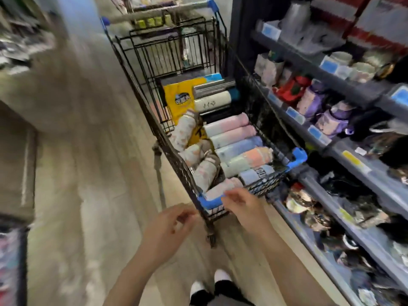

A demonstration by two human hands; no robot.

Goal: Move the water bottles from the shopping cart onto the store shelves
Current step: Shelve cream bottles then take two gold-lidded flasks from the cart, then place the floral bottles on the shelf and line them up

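1. Shopping cart (176, 138): my right hand (240, 204) loose-fingered at its near blue corner, left hand (170, 226) loose, holding nothing.
2. Pastel water bottles (234, 138) lie inside the cart.
3. Store shelves (344, 151) crowd the cart's right; open floor (88, 195) on its left.

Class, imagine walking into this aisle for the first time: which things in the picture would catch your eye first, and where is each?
The black wire shopping cart in mid-aisle draws the eye, with its row of pastel pink, blue and orange water bottles lying side by side. To its right stand grey store shelves of purple and red bottles. At the cart's near end, the right hand reaches over the rim, the left hand beside it.
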